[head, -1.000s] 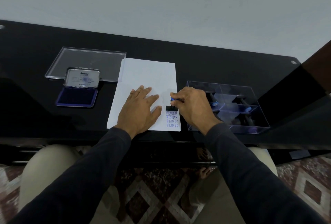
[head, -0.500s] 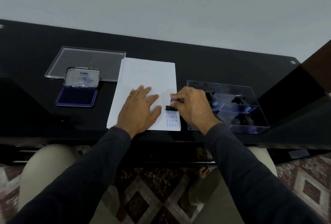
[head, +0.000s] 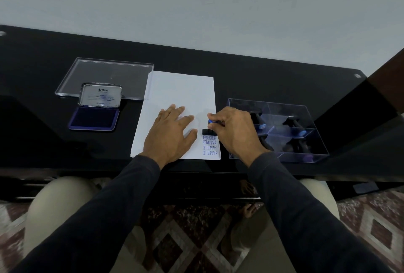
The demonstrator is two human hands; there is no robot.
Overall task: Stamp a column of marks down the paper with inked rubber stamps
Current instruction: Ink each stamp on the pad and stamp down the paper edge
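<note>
- Black surface (head: 251,71) at mid-frame carries your paper (head: 181,89).
- Your left hand (head: 172,135) still lies flat, fingers spread.
- Your right hand (head: 235,130) keeps pinching the stamp (head: 207,130), unmoved above FRAGILE (head: 209,138): fifth mark printing.

One wide head camera looks forward and steeply down at the desk (head: 240,71) from close above; wall fills the upper frame, knees and floor the lower.

"Artline" on ink pad lid (head: 101,97); "FRAGILE", "SAMPLE" on paper (head: 175,93).
</note>
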